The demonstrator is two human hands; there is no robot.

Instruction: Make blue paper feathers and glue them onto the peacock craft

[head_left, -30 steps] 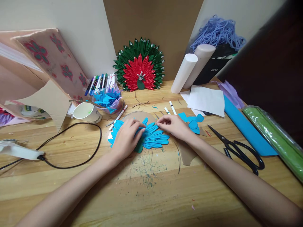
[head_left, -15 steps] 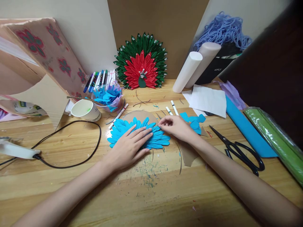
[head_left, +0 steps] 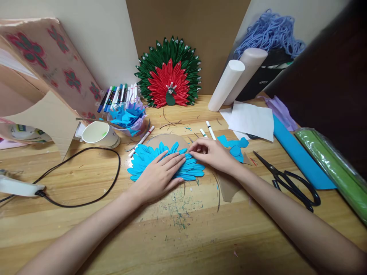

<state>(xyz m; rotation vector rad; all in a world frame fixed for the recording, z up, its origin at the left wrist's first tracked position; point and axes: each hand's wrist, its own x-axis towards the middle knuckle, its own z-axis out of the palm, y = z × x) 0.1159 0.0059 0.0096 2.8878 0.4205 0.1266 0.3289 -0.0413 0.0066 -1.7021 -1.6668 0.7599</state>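
On the wooden counter (head_left: pixel 206 236), your left hand (head_left: pixel 157 175) lies flat, fingers (head_left: pixel 173 163) spread, over blue paper petals (head_left: pixel 143 160). Your right hand (head_left: pixel 210 152) curls at their edge, grip unclear; 2 white rolls (head_left: pixel 227 85) lean behind.

The person shows two arms. The left forearm (head_left: pixel 94 233) and the right forearm (head_left: pixel 286 215) are both bare, from the edge of the view up to the wrist. Each is slim and smooth in its outline, broader near the elbow side and narrower at the wrist. The left grip (head_left: pixel 160 173) is a bare hand having slender, rather long fingers (head_left: pixel 172 162). The right grip (head_left: pixel 210 152) is also a bare hand, of similar slight build. The nails are too small to describe.
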